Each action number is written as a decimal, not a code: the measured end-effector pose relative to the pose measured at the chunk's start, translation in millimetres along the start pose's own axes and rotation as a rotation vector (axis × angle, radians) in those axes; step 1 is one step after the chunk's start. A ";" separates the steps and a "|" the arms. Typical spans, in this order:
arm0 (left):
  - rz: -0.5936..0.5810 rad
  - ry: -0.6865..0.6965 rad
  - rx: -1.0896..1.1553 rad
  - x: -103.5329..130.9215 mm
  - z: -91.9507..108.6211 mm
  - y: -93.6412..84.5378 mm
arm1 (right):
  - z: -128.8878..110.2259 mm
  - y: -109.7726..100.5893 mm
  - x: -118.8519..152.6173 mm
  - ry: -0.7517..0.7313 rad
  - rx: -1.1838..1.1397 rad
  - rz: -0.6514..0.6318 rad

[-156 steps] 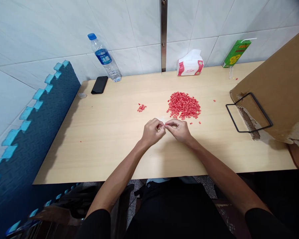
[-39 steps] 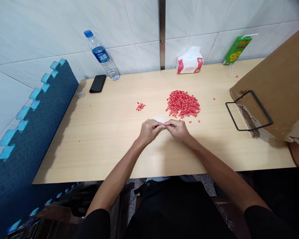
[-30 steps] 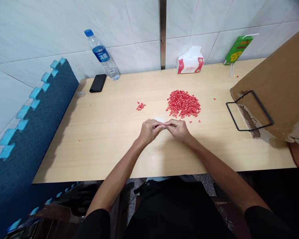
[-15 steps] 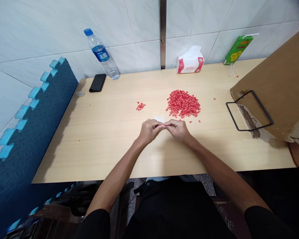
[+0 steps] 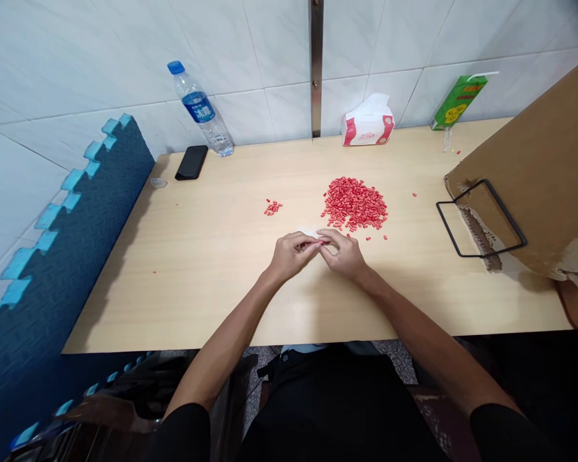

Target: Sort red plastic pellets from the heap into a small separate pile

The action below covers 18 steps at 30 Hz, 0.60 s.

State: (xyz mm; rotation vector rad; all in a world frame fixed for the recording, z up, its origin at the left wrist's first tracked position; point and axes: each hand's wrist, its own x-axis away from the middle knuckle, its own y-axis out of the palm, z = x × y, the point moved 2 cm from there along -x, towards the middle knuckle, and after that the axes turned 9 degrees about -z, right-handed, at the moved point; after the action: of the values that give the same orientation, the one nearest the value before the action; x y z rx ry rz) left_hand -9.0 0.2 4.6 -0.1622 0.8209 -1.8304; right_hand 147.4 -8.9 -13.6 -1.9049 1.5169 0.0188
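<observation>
Far left: blue foam mat point(image 5: 91, 212) on edge along the tabletop point(image 5: 212, 269). Clear cap-like piece point(image 5: 158, 183), then black phone point(image 5: 191, 163), flat, screen dark. Bottle point(image 5: 202, 112) beside it, blue cap, blue label with white Chinese characters, tilted and hard to read. Small cluster point(image 5: 272, 208) of red bits, unchanged from half a second ago.

Left hand point(image 5: 288, 256): fingers closed in a pinch on a small red piece point(image 5: 320, 242), held just nearside of the heap, between the two hands. Right hand point(image 5: 347, 258): fingers curved, tips at the same piece; cannot tell whether they grip it. Half a second back these fingers lay flatter against the left's, the piece mostly hidden; now thumb and forefinger are bowed apart and red shows.

Large heap point(image 5: 355, 203) of red bits beyond, no change seen. Tissue pack point(image 5: 368, 122), white and red; red lettering illegible. Green carton point(image 5: 459, 102): yellow flower print, reddish characters unreadable, white straw. Black wire frame point(image 5: 494, 252) against torn cardboard point(image 5: 534, 173).
</observation>
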 end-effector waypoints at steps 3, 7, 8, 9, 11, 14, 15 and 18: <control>0.040 -0.040 -0.013 -1.8 -6.5 -6.0 | 1.4 -8.3 -0.1 0.035 0.074 0.065; 0.231 -0.158 -0.145 -7.0 -31.5 -31.8 | 13.8 -24.2 -3.9 0.233 0.441 0.172; 0.291 -0.208 -0.168 -8.8 -40.3 -39.8 | 17.2 -26.7 -5.3 0.281 0.507 0.157; 0.369 -0.267 -0.180 -10.6 -49.4 -48.0 | 20.0 -28.1 -6.7 0.315 0.555 0.130; 0.478 -0.379 -0.213 -15.1 -66.2 -61.5 | 22.9 -28.4 -9.3 0.342 0.624 0.074; 0.519 -0.519 -0.186 -24.5 -85.1 -72.7 | 21.2 -25.1 -12.7 0.331 0.696 0.016; 0.514 -0.555 -0.177 -27.9 -89.1 -74.5 | 20.1 -24.0 -13.6 0.328 0.710 0.003; 0.496 -0.629 -0.197 -36.8 -95.0 -76.8 | 18.0 -22.0 -15.7 0.324 0.720 -0.029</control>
State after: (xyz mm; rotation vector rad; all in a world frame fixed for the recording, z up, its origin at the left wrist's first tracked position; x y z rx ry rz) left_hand -98.1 90.1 -11.0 -0.5750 0.5244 -1.1291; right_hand 168.4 15.5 -9.8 -1.3773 1.4274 -0.7768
